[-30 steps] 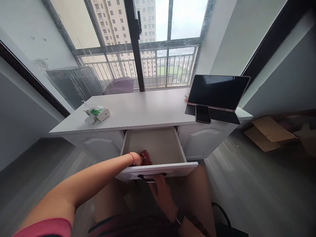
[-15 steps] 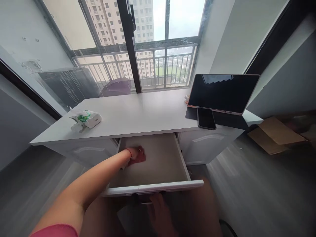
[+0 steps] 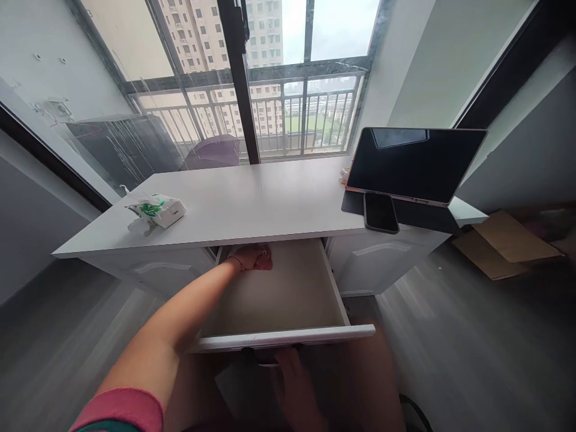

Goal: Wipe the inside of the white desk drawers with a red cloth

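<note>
The white desk's middle drawer point(image 3: 288, 337) is pulled far out over my lap. My left hand point(image 3: 252, 258) reaches deep inside it, just under the desktop's front edge, and presses a dark red cloth point(image 3: 265, 262) onto the beige drawer floor with closed fingers. My right hand point(image 3: 294, 384) is below the drawer front, fingers curled up at the dark handle point(image 3: 265, 359) on its underside; the fingertips are hidden behind the front panel.
On the white desk point(image 3: 252, 207) lie a pack of tissues point(image 3: 155, 211) at the left and a propped tablet point(image 3: 414, 165) with a black phone point(image 3: 380, 212) at the right. Cardboard point(image 3: 504, 243) lies on the floor to the right. A window with railings is behind.
My left hand has slid the red cloth from the drawer's front to its back, under the desktop. The drawer has come further out; my right hand stays at its handle.
</note>
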Demonstrator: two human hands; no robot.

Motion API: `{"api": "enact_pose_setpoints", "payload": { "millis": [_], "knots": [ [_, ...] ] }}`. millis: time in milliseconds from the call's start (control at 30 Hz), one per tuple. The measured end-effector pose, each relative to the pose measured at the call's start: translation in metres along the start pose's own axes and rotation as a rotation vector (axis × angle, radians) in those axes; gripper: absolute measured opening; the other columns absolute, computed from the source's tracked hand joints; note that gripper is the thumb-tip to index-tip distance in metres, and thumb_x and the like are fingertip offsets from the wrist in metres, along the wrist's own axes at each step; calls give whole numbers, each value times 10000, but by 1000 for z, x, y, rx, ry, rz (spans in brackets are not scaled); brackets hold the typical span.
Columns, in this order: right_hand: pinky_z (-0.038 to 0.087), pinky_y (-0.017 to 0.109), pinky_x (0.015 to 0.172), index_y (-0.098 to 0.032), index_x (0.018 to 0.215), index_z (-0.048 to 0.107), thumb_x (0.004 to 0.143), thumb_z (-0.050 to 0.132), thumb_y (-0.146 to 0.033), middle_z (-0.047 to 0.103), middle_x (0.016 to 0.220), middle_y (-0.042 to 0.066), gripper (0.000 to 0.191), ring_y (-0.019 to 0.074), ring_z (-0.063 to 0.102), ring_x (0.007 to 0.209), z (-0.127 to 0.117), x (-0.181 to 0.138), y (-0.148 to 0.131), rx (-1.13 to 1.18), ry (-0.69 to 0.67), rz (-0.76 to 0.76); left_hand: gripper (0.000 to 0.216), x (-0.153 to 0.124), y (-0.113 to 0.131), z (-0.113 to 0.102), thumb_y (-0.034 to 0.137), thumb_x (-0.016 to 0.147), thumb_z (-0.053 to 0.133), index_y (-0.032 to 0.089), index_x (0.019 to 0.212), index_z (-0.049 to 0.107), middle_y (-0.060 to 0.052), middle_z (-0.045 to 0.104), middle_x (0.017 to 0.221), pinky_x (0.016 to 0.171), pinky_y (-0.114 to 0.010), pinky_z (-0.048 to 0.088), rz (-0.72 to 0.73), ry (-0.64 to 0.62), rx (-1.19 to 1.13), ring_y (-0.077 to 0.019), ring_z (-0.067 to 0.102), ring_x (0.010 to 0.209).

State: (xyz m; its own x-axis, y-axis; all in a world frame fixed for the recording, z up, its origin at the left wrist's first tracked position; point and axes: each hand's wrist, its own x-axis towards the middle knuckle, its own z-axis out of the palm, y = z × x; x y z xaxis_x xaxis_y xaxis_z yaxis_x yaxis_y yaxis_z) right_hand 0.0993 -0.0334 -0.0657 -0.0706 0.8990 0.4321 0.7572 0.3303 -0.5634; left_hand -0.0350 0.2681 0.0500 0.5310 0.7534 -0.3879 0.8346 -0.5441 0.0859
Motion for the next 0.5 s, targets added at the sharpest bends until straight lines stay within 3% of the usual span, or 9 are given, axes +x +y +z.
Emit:
{"api": "enact_pose_setpoints", "payload": {
  "millis": [300,400,500],
  "knots": [
    [570,335,664,-199,1068,558,856,375,-100,626,1014,97,296,200,650,799,-10,9,-7,60,-87,41,933,-62,73,27,134,592,711,167,1435,313,-191,503,1338,805,-342,479,173,-347,94,-314,603,1015],
    [565,324,683,-214,1099,550,867,409,-121,616,1026,88,287,196,644,821,-15,12,-9,69,-94,42,757,-76,88,30,199,689,641,188,1396,370,-165,507,1332,826,-344,473,278,-414,67,-290,592,1038],
    [560,314,686,-218,1107,548,876,438,-148,611,1037,85,266,194,641,834,-19,14,-11,87,-102,34,573,-77,99,31,217,805,505,184,1367,400,-160,488,1350,855,-336,456,359,-377,48,-262,576,1073]
  ]
}}
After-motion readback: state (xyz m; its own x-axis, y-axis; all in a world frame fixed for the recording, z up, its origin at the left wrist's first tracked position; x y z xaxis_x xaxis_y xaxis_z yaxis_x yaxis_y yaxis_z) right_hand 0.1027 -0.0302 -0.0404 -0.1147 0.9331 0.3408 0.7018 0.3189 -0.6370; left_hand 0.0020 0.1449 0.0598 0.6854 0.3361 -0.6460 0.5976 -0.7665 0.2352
